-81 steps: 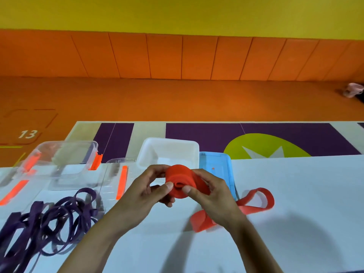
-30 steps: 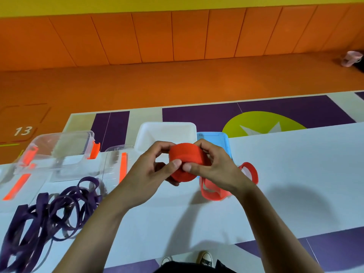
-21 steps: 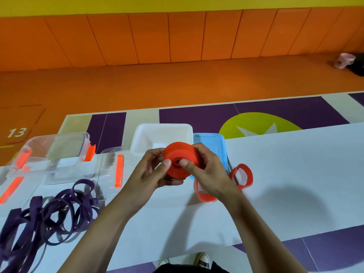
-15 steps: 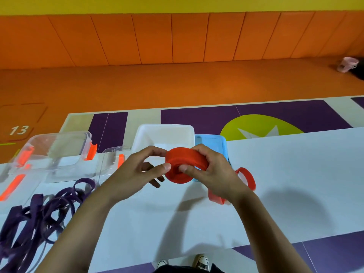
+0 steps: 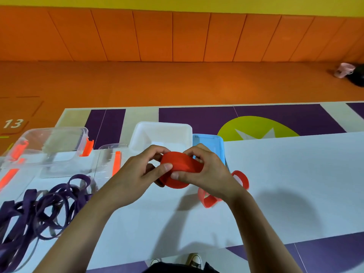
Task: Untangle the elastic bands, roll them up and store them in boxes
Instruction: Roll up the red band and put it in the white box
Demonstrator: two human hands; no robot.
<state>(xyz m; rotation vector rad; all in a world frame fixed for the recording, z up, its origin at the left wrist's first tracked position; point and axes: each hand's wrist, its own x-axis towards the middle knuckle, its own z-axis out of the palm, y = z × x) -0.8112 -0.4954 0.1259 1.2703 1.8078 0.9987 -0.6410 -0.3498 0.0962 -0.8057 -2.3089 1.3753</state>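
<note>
Two hands are found raised above the white table (image 5: 295, 184), near its middle. The left hand (image 5: 136, 176) and the right hand (image 5: 210, 174) are both closed around the red band roll (image 5: 182, 167). The thumbs are pressed on its near face and the fingers are curled over its top from either side. The roll is held clear of the surface, in front of the boxes. The red tail (image 5: 241, 177) of the same band is seen to pass beneath the right hand and lies looped on the table just right of that wrist.

The table's near edge is observed running along the lower frame, rising toward the right, with the tips of two shoes (image 5: 195, 260) visible below it. The far edge lies directly behind the containers. A broad stretch of table surface is presented to the right of the hands, reaching the frame's border. To the left, the tangled purple bands (image 5: 41, 209) are spread at the near left corner, well apart from the roll.

Along the far edge, four items are recorded. A clear box (image 5: 55, 140) with orange latches stands open at far left, and a clear lid (image 5: 107, 162) lies flat beside it. A white box (image 5: 163, 133) stands open just behind the hands, its pale interior floor exposed. A blue lid (image 5: 209, 141) lies just beside it on the right, partly hidden by the right hand.
</note>
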